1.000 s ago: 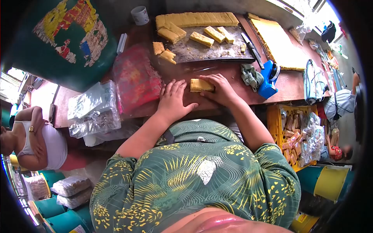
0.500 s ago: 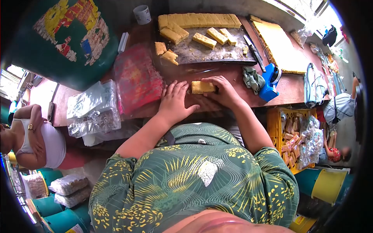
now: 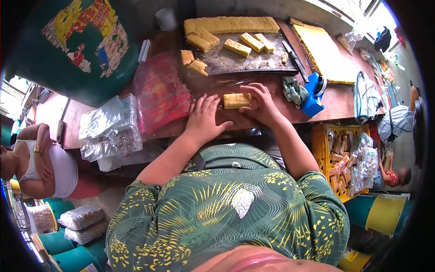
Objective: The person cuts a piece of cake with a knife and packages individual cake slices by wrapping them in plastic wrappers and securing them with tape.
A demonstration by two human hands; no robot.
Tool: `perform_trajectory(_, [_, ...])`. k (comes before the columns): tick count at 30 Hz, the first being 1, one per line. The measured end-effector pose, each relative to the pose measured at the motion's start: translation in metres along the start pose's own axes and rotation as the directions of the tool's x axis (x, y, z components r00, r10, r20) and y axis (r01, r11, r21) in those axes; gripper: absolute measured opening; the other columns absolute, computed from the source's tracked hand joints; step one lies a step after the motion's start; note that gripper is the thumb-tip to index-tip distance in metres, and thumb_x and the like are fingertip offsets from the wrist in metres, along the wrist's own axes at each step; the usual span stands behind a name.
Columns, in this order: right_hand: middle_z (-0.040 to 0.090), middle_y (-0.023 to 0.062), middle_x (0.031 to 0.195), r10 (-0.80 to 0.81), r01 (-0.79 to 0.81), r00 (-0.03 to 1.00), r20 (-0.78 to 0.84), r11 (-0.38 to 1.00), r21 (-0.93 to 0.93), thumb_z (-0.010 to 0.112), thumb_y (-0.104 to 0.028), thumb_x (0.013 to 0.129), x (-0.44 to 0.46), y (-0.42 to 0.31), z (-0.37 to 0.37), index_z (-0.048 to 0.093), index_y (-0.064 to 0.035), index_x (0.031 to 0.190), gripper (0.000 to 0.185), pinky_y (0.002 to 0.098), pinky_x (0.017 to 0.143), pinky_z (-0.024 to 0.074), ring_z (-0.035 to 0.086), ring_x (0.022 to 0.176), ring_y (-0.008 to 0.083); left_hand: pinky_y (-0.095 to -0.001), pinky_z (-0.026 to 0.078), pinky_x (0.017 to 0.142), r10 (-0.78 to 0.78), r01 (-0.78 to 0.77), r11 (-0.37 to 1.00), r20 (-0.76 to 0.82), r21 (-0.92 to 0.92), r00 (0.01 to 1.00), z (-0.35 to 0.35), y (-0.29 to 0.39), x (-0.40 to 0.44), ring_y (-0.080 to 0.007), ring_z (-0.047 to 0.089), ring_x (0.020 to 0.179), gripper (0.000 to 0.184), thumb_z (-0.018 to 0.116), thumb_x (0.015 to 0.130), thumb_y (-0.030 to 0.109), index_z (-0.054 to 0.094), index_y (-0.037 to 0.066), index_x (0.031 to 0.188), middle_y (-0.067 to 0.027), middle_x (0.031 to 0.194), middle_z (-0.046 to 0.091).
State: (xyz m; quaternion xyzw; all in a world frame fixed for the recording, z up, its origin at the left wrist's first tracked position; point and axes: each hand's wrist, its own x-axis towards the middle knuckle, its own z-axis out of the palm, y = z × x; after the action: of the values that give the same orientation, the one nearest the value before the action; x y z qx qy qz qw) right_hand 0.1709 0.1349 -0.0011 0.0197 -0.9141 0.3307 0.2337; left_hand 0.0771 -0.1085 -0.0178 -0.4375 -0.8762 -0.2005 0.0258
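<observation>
A rectangular slice of yellow cake (image 3: 237,100) lies on the reddish-brown table just in front of me. My left hand (image 3: 205,112) rests flat to its left, fingers spread, holding nothing. At the slice's right end is my right hand (image 3: 261,105), its thumb and fingers apart; whether the thumb touches the cake I cannot tell. Beyond the hands, a dark baking tray (image 3: 217,61) bears a row of cut cake (image 3: 235,25) and several loose slices. Broken cake pieces (image 3: 197,66) sit at the tray's left edge.
To the right are a knife (image 3: 295,60), a grey-green cloth (image 3: 294,91), a blue tape dispenser (image 3: 313,96) and a large cake slab (image 3: 324,54). A yellow crate (image 3: 321,145) holds wrapped pieces. Plastic bags (image 3: 111,124) and a red plastic sheet (image 3: 161,90) lie left. Another person (image 3: 45,158) is at left.
My right hand's fingers have lifted off the cake slice and opened, uncovering its right end. My left hand and the slice have stayed in place.
</observation>
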Motion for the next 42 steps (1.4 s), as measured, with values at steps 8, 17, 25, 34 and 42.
perform_trajectory(8, [0.065,0.0104,0.115,0.018,-0.011,0.996,-0.083,0.996,0.091,0.083,-0.01,0.08,-0.015,0.02,0.002,0.074,-0.0109,0.102,0.024,0.0437,0.099,0.0496,0.059,0.115,0.0325,-0.0545,0.023,0.124,-0.008,0.008,1.0,0.018,0.009,1.0,-0.003,0.002,0.002,-0.0334,0.032,0.152,0.091,0.072,0.084,0.067,0.05,0.007,0.15,-0.009,0.158,0.044])
perform_trajectory(17, [0.065,0.0115,0.118,-0.053,0.051,0.999,-0.012,0.992,-0.113,0.081,-0.011,0.08,-0.005,-0.006,-0.011,0.074,-0.011,0.098,0.019,0.0468,0.099,0.0505,0.059,0.115,0.0366,-0.0542,0.024,0.124,0.015,-0.015,1.0,-0.001,0.003,1.0,-0.002,0.001,0.001,-0.0341,0.032,0.151,0.09,0.071,0.085,0.067,0.052,0.006,0.148,-0.0095,0.157,0.045])
perform_trajectory(25, [0.064,0.0092,0.122,-0.133,0.141,0.99,0.048,0.901,-0.411,0.077,-0.01,0.08,0.001,-0.021,-0.008,0.07,-0.0141,0.094,0.016,0.046,0.1,0.0494,0.057,0.12,0.0335,-0.0546,0.022,0.124,0.011,-0.012,1.0,-0.007,-0.025,1.0,-0.001,0.0,0.001,-0.0339,0.032,0.15,0.087,0.072,0.084,0.066,0.055,0.007,0.145,-0.0089,0.156,0.045])
perform_trajectory(34, [0.067,0.0096,0.118,-0.12,-0.066,0.956,-0.269,0.802,-0.594,0.075,-0.014,0.086,-0.006,0.001,-0.072,0.069,-0.0114,0.092,0.009,0.0466,0.097,0.048,0.06,0.111,0.0347,-0.05,0.035,0.12,-0.05,0.011,0.953,-0.122,-0.302,0.991,-0.004,-0.007,0.005,-0.0382,0.041,0.146,0.071,0.077,0.089,0.05,0.058,0.007,0.142,-0.0182,0.157,0.044])
perform_trajectory(42, [0.069,0.0103,0.109,0.007,-0.017,1.0,-0.025,0.908,-0.418,0.082,-0.023,0.083,-0.057,-0.005,-0.054,0.072,-0.0125,0.097,0.02,0.0468,0.096,0.049,0.063,0.108,0.033,-0.0373,0.047,0.108,-0.117,0.003,0.797,-0.149,-0.604,0.982,0.003,-0.024,0.066,-0.0258,0.063,0.123,0.039,0.078,0.093,0.022,0.067,0.005,0.127,-0.0147,0.126,0.067])
